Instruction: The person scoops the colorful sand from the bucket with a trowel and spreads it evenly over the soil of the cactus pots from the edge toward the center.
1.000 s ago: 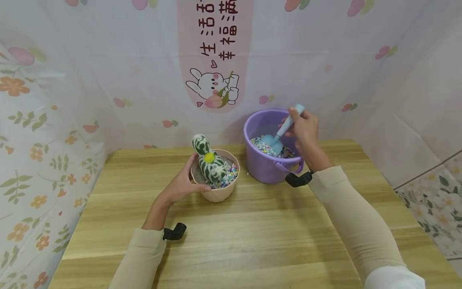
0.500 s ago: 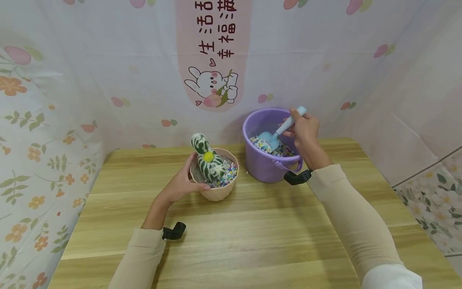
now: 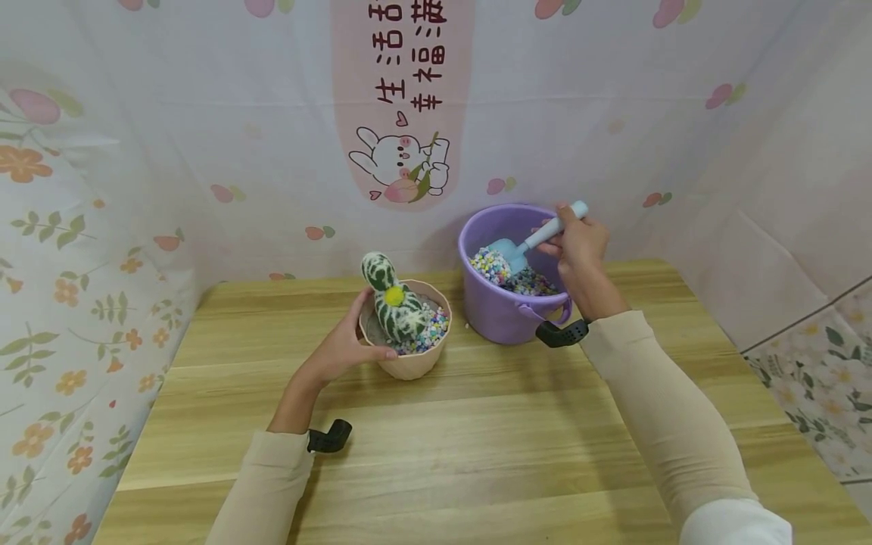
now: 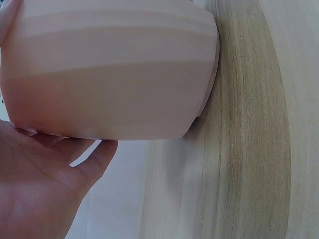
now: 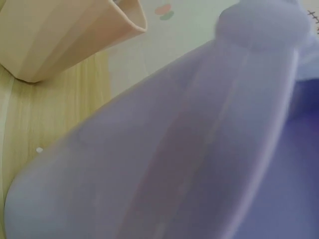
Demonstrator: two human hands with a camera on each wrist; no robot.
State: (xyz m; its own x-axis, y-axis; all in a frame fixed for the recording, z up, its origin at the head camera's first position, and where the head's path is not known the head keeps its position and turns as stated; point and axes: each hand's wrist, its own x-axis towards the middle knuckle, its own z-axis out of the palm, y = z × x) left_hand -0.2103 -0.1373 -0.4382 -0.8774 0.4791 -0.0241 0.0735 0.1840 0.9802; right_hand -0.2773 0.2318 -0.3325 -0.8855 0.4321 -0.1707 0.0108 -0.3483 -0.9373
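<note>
My left hand (image 3: pixel 338 352) holds a peach faceted flowerpot (image 3: pixel 412 369), thumb over the front rim and fingers along its left side. A green-and-white cactus (image 3: pixel 402 321) with a yellow flower stands tilted in the pot, coloured beads (image 3: pixel 434 331) beside it. In the left wrist view, fingertips touch the flowerpot (image 4: pixel 114 79). My right hand (image 3: pixel 583 246) grips the handle of a light blue toy shovel (image 3: pixel 541 233) over a purple bucket (image 3: pixel 500 318). The shovel's blade sits among coloured beads (image 3: pixel 489 265) inside the bucket. The right wrist view shows mostly the bucket (image 5: pixel 149 149); hand and shovel are hidden there.
Pot and bucket stand near the back of the wooden table (image 3: pixel 436 462), a small gap between them. A printed cloth (image 3: pixel 272 151) hangs right behind. One loose white bead (image 5: pixel 39 150) lies on the table beside the bucket. The bucket's handle (image 3: pixel 545 314) hangs at its front.
My right hand has moved slightly right and the shovel handle has tipped lower. More coloured beads show heaped at the left of the blade. The left hand and flowerpot have stayed put.
</note>
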